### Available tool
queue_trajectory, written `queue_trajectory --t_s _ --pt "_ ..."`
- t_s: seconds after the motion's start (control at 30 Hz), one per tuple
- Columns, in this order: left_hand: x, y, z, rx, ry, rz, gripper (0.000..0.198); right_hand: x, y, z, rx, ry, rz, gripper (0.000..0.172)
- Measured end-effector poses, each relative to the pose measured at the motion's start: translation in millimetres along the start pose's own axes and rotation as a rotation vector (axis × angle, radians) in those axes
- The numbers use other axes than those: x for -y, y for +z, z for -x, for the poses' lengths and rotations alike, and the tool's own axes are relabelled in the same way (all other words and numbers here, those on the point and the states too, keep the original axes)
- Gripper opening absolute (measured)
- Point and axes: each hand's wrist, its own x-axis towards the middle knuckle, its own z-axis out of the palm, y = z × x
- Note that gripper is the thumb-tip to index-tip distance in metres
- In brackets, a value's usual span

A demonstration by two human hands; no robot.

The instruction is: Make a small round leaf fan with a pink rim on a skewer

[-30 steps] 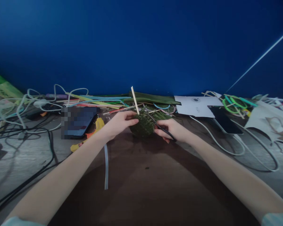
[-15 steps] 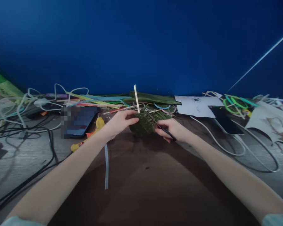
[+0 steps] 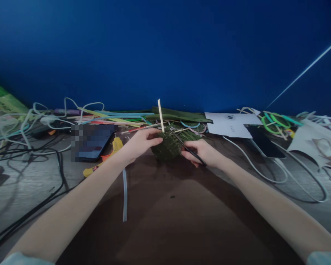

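A dark green woven leaf piece sits in the middle, on the brown surface. My left hand is closed on its left edge, thumb toward the front and fingertips partly hidden behind. A pale flat strip sticks up beside those fingers, tilted slightly left. From the right, my right hand grips a slim black pointed tool. Its tip reaches the upper right of the green piece; whether it is tweezers or scissors is not clear.
Behind lie long green leaves and coloured strips. At left are a phone, a yellow cutter and tangled cables. White paper and another phone lie at right. A blue panel stands behind.
Hardly anything differs. The view has shifted very slightly; both hands keep their holds, with the tool tip still at the green piece.
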Motion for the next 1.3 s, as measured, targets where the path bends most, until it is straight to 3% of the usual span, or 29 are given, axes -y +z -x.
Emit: queue_trajectory --t_s 0.4,0.67,0.87,1.3 --pt "-3 0.1 1 -0.015 -0.012 -0.036 0.037 -4 2 -1 -0.034 -0.003 -0.027 0.017" --pt "-5 -5.5 0 -0.050 0.018 -0.183 0.039 -3 -4 -2 0.016 0.037 -0.100 0.015" --pt "1 -12.7 -2 -0.095 0.033 -0.130 0.040 -6 -9 -1 0.027 0.050 -0.054 0.018" --pt "2 -13.1 -2 -0.033 0.057 -0.250 0.044 0 -9 -1 0.043 0.036 -0.025 0.020"
